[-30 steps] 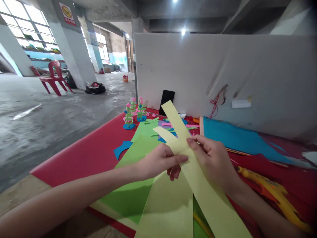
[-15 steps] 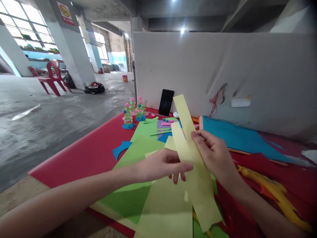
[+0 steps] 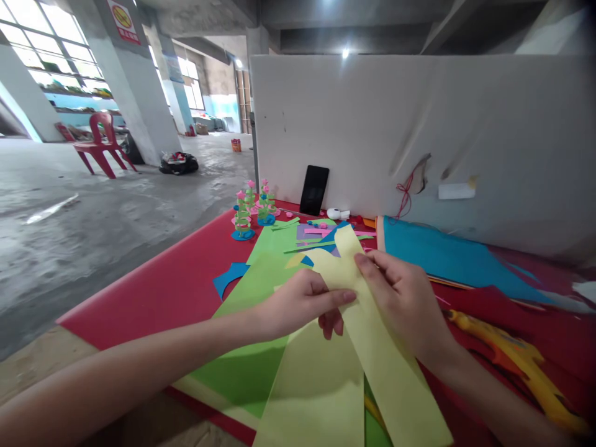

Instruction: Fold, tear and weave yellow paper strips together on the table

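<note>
The held paper (image 3: 391, 366) is plain pale yellow, and so is the sheet (image 3: 310, 391) beneath. The larger sheet (image 3: 251, 372) under that is bright green, the cover (image 3: 158, 279) red, a scrap (image 3: 230, 276) blue. The trees (image 3: 242, 220) are light green with pink stars (image 3: 241, 195) and some blue bases (image 3: 243, 235). The phone (image 3: 315, 189) is black, the glue gun (image 3: 516, 357) yellow with an orange trigger (image 3: 505, 361). The board (image 3: 335, 118) is greyish white, the chair (image 3: 100, 149) dark red, the sign (image 3: 124, 22) white and red with a yellow disc (image 3: 122, 16).

The glue gun (image 3: 522, 359) lies right of the paper strips (image 3: 391, 369).
</note>
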